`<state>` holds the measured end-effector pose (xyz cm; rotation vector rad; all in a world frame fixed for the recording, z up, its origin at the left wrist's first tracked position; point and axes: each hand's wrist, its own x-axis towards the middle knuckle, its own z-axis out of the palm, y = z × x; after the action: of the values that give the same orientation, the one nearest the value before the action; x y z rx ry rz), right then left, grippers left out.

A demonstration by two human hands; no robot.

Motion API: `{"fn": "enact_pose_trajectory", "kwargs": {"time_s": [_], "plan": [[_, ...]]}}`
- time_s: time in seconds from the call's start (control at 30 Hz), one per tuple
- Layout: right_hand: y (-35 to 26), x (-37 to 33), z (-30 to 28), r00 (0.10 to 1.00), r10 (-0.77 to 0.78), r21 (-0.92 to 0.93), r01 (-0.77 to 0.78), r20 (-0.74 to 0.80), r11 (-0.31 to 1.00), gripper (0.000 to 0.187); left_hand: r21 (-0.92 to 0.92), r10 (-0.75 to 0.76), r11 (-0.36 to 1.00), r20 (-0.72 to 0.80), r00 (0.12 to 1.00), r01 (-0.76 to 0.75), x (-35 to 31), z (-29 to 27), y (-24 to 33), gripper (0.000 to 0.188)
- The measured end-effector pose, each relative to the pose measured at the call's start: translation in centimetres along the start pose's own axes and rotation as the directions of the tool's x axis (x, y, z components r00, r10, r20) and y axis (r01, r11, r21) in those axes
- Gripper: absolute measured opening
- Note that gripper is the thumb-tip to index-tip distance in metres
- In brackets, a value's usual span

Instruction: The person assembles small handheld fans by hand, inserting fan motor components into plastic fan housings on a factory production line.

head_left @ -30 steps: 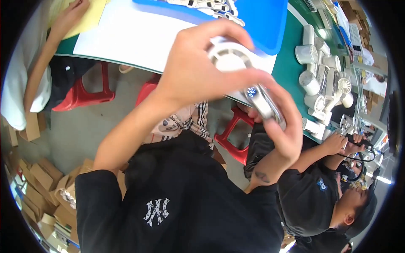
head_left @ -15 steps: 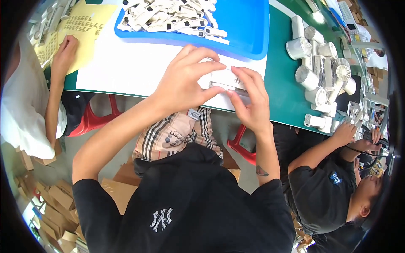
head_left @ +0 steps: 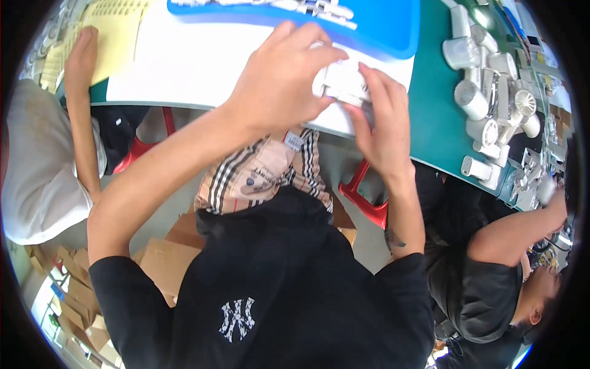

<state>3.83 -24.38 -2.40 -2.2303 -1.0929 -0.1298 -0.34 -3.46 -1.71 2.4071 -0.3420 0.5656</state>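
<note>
Both my hands hold one small white plastic device (head_left: 342,82) just above the near edge of a white mat (head_left: 184,67) on the green table (head_left: 433,123). My left hand (head_left: 279,80) covers the device from above, fingers curled over its top. My right hand (head_left: 382,126) grips its right end from below and the side. Most of the device is hidden by my fingers. Behind my hands lies a blue tray (head_left: 393,27) with several white parts.
Several white fan-like devices (head_left: 491,104) stand on the table at the right. A person in black (head_left: 498,270) works at the right. Another person's arm (head_left: 80,92) rests on yellow paper (head_left: 120,37) at the left. Red stools (head_left: 369,206) and cardboard boxes (head_left: 166,258) lie below.
My hands carried the white device from close to the camera down to the table edge, and now hold it over the white mat; my view shifted slightly.
</note>
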Motion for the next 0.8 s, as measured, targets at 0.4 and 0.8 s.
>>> {"fn": "enact_pose_trajectory", "kwargs": {"time_s": [0.4,0.8], "plan": [[0.2,0.5,-0.2,0.999,-0.034,0.029,0.035,-0.006,0.999,0.058,0.129,0.107,0.986,-0.021,0.994,-0.103,0.8,-0.1,-0.1,0.046],[-0.3,0.1,1.6,0.990,-0.050,-0.056,0.043,-0.131,0.998,0.054,0.145,-0.186,0.979,0.381,0.906,0.140,3.1,-2.7,1.7,0.048]]}}
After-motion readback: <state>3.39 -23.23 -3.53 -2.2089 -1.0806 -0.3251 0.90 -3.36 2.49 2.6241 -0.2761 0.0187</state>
